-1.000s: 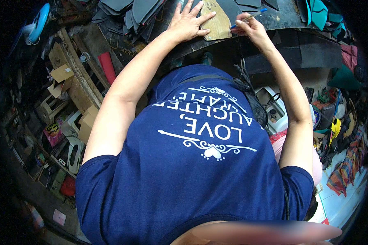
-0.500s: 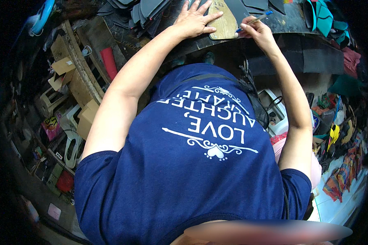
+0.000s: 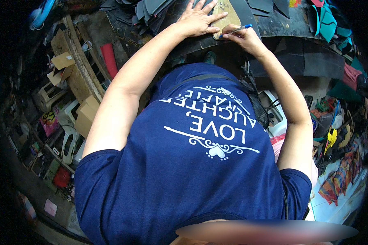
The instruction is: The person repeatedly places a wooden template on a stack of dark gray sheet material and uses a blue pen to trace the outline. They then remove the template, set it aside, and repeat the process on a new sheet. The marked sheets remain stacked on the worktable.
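Note:
A tan, flat template [image 3: 230, 16] with a rounded near end lies on a dark grey sheet [image 3: 246, 16] at the table's near edge; the upper frame edge cuts off its far end. My left hand [image 3: 196, 19] rests flat with fingers spread, its fingertips pressing on the template's left side. In my right hand [image 3: 244, 40] is a blue-capped pen [image 3: 246, 27], pinched between thumb and fingers and slanting up to the right. The pen's point meets the template's near, rounded edge; whether it touches the sheet there is hard to see.
Stacked dark grey cut pieces [image 3: 151, 12] lie left of my left hand, and teal pieces [image 3: 327, 22] at the table's right. Dark sheets [image 3: 315, 59] hang below the table edge. A red roll [image 3: 108, 60] and cardboard boxes [image 3: 88, 114] stand at left, coloured scraps [image 3: 341, 175] at right.
My right hand has moved left with the pen, from the template's right corner to along its near edge. My left hand stays spread on the template. The view has shifted slightly.

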The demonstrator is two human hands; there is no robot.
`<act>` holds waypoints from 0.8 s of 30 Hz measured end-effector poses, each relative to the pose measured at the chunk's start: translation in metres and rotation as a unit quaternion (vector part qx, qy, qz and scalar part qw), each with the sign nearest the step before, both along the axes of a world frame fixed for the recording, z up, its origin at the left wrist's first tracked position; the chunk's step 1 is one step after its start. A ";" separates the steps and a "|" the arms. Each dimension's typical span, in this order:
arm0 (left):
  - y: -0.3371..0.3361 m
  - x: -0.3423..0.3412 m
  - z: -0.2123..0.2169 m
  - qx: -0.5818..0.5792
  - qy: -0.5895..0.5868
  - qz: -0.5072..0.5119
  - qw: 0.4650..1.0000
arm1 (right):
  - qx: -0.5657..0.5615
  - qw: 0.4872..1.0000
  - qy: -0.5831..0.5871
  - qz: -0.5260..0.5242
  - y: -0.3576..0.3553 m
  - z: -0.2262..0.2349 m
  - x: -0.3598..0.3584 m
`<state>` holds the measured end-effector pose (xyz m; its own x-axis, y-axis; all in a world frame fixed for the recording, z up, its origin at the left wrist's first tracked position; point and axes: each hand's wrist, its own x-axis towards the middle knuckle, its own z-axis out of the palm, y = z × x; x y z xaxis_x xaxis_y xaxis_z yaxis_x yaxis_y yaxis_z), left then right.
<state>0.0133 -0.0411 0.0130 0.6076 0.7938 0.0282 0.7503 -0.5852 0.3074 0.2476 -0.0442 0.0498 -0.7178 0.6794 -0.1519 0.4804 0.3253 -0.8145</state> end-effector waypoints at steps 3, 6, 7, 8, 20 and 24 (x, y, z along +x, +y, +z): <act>0.001 -0.001 0.000 -0.008 -0.003 -0.001 1.000 | -0.025 1.000 -0.012 -0.010 -0.001 -0.001 0.001; 0.001 -0.002 0.001 -0.009 -0.008 -0.003 1.000 | -0.025 0.999 -0.030 -0.007 -0.002 -0.002 0.000; 0.001 -0.002 0.001 -0.008 -0.008 -0.004 1.000 | -0.015 0.999 -0.034 -0.004 -0.001 -0.003 0.000; 0.001 -0.002 0.001 -0.011 -0.005 -0.002 1.000 | -0.015 0.998 -0.067 -0.005 -0.001 -0.004 -0.001; 0.017 -0.012 -0.005 0.002 -0.044 -0.001 0.999 | -0.153 0.987 -0.037 -0.037 0.012 -0.002 -0.010; 0.018 -0.012 -0.007 0.007 -0.044 0.001 0.999 | -0.214 0.961 0.092 -0.147 0.011 -0.005 -0.012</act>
<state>0.0011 -0.0233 0.0061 0.6002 0.7945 0.0924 0.7221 -0.5879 0.3646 0.2355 -0.0329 0.0452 -0.5460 0.7605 -0.3514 0.3356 -0.1858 -0.9235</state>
